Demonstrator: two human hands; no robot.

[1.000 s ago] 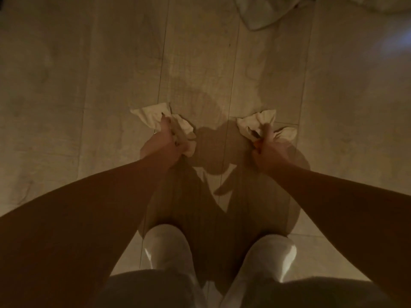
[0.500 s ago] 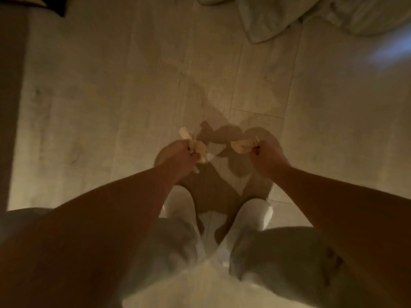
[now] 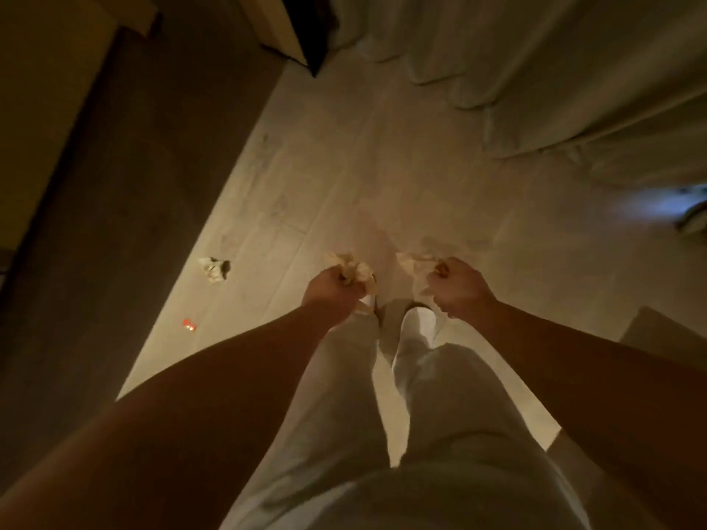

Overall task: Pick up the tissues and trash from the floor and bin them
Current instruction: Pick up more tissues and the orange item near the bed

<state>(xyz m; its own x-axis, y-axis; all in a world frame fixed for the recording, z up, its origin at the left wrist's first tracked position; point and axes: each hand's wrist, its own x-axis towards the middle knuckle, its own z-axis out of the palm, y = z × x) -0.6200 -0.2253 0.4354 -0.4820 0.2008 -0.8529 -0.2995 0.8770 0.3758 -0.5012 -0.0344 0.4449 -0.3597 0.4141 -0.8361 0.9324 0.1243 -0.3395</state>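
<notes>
Both tissues are now off the floor: the left hand (image 3: 332, 290) is fisted around one crumpled tissue (image 3: 350, 266), the right hand (image 3: 457, 286) around another (image 3: 415, 263). Left of the left hand, a crumpled wad (image 3: 215, 268) and red scrap (image 3: 188, 325) remain on the floor (image 3: 306, 193); no bin shows.

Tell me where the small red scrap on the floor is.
In the head view the small red scrap lies on the pale floor, left of the left hand, nearer the viewer than the crumpled tissue.
</notes>
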